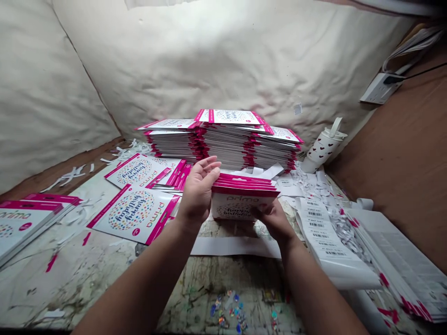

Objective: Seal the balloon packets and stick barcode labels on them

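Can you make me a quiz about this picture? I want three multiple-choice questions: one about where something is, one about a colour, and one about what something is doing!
1. Where is the heart-patterned white tumbler compared with the tall stacks of cards?
A. To their right
B. To their left
C. On top of them

2. What colour are the strips along the edges of the birthday card packs?
A. Green
B. Blue
C. Pink

3. How is the left hand held?
A. In a tight fist
B. Open with the palm up
C. Inside a glove

Answers:
1. A, because the tumbler stands beside the stacks on their right.
2. C, because bright pink runs along the pack edges.
3. B, because the bare fingers are spread and curve upward.
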Demonstrator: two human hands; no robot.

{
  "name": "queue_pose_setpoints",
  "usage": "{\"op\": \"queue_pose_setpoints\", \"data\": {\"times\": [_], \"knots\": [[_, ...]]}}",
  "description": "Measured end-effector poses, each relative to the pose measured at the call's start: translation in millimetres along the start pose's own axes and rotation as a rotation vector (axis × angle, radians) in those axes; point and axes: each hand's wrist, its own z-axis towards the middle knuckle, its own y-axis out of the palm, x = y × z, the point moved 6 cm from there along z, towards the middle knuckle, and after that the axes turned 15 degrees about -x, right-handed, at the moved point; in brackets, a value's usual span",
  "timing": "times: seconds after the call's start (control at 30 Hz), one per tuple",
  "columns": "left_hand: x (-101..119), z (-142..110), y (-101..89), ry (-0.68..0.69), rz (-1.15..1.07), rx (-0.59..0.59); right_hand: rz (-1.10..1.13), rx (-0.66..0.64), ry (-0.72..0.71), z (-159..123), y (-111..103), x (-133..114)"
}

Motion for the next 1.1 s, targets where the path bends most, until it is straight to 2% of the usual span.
{"op": "queue_pose_setpoints", "data": {"times": [0.1,0.17,0.23,0.27,0.33,0.4,0.47,0.53,0.6,0.7,0.83,0.97,1.1], "knots": [[-21,-5,7.9,-0.021,-0.093,-0.097,-0.005,-0.007,0.03,4,-4,1],[-36,-12,11.9,-0.045,-0.112,-0.153,-0.03,-0.008,0.104,6,-8,8],[-44,-16,6.8,-0.061,-0.042,-0.238,-0.049,0.007,0.165,7,-15,16],[-42,-17,-1.6,-0.061,0.062,-0.29,-0.043,0.027,0.163,7,-18,18],[-27,-14,-33.6,-0.049,0.438,-0.368,0.023,0.091,0.094,6,-25,18],[-2,-10,-81.6,-0.077,0.963,-0.384,0.128,0.169,-0.003,2,-30,14],[12,-5,-137.1,-0.296,1.445,-0.414,0.238,0.243,-0.05,-4,-33,11],[13,-4,-187.2,-0.635,1.749,-0.497,0.338,0.281,-0.02,-11,-31,13],[9,-5,-215.1,-0.838,1.914,-0.609,0.406,0.293,0.051,-17,-27,18],[5,-3,-221.8,-0.852,1.955,-0.742,0.46,0.293,0.159,-28,-21,29],[8,-8,-230.1,-0.942,1.823,-0.776,0.477,0.311,0.214,-41,-28,38],[6,-22,-243.3,-0.938,1.78,-0.69,0.476,0.352,0.19,-48,-37,40],[10,-32,-249.0,-0.945,1.528,-0.511,0.463,0.31,0.2,-48,-32,39]]}}
